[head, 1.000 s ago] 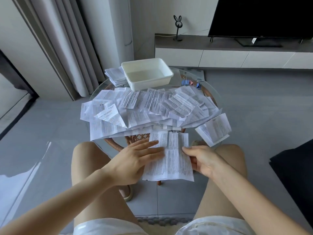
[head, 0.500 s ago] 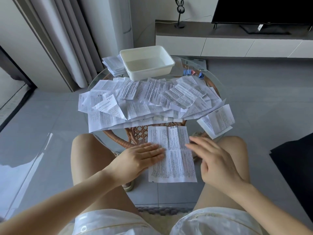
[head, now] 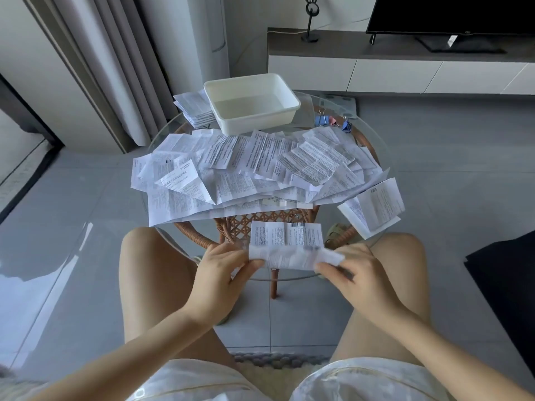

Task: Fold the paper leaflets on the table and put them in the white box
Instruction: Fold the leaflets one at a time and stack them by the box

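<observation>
Now the leaflet's [head: 286, 235] near edge was lifted from the desk [head: 362, 131], pinched by left hand [head: 223, 270] and right hand [head: 362, 273]; folding was begun.

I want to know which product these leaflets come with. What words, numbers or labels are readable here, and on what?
No text can be read for certain.
Held leaflet, pinched by left hand and right hand: barcode and dense print, too small.
Pile of leaflets on the table: print and one heading, blurred.
Tag on the television: blurred.
</observation>
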### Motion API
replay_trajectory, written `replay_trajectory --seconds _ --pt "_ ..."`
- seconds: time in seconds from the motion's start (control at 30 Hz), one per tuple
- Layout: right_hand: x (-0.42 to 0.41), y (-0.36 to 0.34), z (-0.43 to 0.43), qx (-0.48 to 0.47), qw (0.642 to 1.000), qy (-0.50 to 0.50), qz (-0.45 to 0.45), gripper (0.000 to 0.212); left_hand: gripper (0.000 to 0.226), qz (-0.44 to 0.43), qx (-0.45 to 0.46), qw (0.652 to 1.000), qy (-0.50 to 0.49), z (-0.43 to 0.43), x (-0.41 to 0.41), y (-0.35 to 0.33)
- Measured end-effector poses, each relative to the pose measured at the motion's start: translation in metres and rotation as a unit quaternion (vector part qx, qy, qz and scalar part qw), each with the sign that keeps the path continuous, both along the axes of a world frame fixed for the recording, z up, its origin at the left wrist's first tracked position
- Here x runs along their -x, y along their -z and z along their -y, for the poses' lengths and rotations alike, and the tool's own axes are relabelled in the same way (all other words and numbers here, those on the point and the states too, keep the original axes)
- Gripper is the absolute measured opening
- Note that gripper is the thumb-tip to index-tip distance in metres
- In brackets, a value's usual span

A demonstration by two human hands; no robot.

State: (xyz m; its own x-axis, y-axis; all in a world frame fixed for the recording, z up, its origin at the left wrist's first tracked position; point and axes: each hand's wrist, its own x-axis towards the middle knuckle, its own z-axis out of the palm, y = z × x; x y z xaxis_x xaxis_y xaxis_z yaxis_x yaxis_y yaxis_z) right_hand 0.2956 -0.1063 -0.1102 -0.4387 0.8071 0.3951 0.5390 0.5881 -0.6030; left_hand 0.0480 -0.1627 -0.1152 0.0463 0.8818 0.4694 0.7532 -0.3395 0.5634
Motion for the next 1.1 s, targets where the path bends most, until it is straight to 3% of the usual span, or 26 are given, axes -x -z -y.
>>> replay_trajectory --seconds 0.1,0.27,0.43,0.8,1.1 --pt "0.012 0.004 -0.003 0.063 0.994 0.088 -0.033 0.044 0.030 0.030 0.027 0.991 -0.125 -0.003 -0.011 -0.001" --pt "0.029 0.003 0.000 -0.006 0.982 0.190 0.019 0.037 0.017 0.020 0.045 0.982 -0.180 -0.010 -0.018 0.003" --pt "0.037 0.002 0.001 -0.034 0.970 0.232 0.067 0.034 0.024 -0.005 0.061 0.983 -0.172 -0.013 -0.018 0.001" --pt "0.042 0.002 0.003 -0.079 0.966 0.224 0.101 0.030 0.024 -0.088 0.048 0.986 -0.132 -0.019 -0.016 -0.002" --pt "0.045 -0.002 0.003 -0.086 0.960 0.240 0.113 0.024 0.011 -0.093 0.054 0.985 -0.133 -0.020 -0.018 -0.003"
